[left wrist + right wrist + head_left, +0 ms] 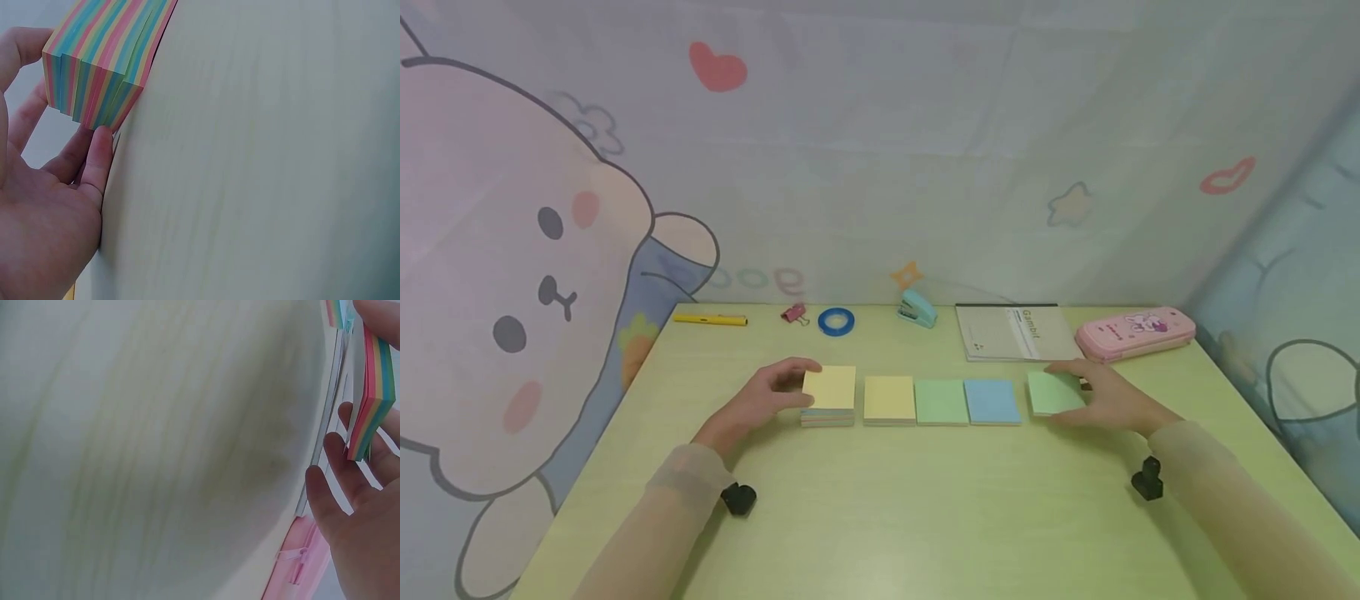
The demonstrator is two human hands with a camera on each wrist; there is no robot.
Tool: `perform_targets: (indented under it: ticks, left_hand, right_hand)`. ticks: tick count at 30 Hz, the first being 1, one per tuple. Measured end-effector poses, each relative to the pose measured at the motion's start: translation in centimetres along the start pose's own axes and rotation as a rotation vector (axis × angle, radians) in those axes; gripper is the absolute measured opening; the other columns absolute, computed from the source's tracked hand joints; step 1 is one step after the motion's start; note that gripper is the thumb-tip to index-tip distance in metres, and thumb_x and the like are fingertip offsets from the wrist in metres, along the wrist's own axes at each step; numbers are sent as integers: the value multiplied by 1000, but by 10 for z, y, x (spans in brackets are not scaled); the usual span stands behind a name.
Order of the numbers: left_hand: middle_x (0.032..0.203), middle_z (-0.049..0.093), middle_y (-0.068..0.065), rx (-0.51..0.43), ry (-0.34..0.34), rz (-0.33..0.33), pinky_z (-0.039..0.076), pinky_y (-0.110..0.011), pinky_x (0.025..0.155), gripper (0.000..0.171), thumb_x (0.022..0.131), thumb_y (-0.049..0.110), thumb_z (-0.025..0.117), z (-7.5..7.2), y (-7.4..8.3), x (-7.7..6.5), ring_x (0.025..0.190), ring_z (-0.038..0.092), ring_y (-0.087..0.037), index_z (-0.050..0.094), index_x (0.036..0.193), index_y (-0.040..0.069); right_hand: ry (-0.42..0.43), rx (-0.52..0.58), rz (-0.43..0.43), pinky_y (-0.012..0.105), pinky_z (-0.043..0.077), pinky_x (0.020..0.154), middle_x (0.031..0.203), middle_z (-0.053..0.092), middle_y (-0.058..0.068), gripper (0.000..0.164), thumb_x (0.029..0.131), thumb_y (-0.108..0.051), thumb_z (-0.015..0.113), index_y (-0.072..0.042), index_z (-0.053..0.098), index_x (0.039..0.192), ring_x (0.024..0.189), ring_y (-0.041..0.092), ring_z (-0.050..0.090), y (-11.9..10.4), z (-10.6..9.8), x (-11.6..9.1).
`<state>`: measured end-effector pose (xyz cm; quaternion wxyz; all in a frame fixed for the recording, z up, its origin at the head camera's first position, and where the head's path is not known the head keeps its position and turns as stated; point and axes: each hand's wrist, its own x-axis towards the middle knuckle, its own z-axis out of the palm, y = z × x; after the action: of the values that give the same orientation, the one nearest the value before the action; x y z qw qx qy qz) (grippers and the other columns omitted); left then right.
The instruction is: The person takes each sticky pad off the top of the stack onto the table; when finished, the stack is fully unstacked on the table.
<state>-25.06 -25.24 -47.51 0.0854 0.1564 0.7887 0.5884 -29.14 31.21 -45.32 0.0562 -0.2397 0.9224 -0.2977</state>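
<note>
A thick stack of sticky notes (829,388), yellow on top, stands left of centre; its layered pink, yellow, green and blue edges show in the left wrist view. My left hand (758,402) grips its left side, thumb at the front and fingers behind. On the right, my right hand (1111,402) pinches a thinner sticky note pad (1049,395) with a green top. The right wrist view shows this pad's pale underside, raised off the table. Between the hands lie a yellow pad (889,398), a green pad (942,402) and a blue pad (992,402) in a row.
Along the back lie a yellow pen (710,320), a pink binder clip (793,314), a blue tape roll (837,322), a mint stapler (917,309), a grey notebook (1000,335) and a pink pencil case (1135,333). A printed curtain (880,167) hangs behind the table.
</note>
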Motion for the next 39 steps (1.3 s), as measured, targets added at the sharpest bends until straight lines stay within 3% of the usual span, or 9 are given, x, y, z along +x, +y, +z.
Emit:
perform_targets:
  ticks: [15, 28, 39]
  left_hand:
    - [139, 63, -24, -2, -11, -19, 50, -23, 97, 48, 97, 4, 72, 0, -1, 2, 118, 60, -28, 58, 143, 2]
    - [137, 64, -21, 11, 3, -34, 50, -23, 95, 48, 96, 3, 72, 0, -5, 2, 116, 60, -25, 59, 142, 3]
    - [138, 62, -25, 33, 7, -43, 47, -23, 98, 48, 97, 6, 72, -1, 2, 0, 119, 58, -31, 59, 143, 2]
  right_hand:
    - [-35, -67, -8, 67, 30, 115, 149, 55, 18, 83, 76, -43, 95, -10, 60, 144, 142, 43, 44, 24, 11, -1]
    - [-25, -69, -71, 66, 34, 111, 143, 57, 20, 82, 79, -45, 92, -5, 60, 144, 134, 42, 48, 14, 15, 1]
    - [-47, -55, -57, 70, 31, 112, 143, 55, 19, 83, 80, -49, 90, -12, 59, 147, 137, 43, 44, 10, 17, 7]
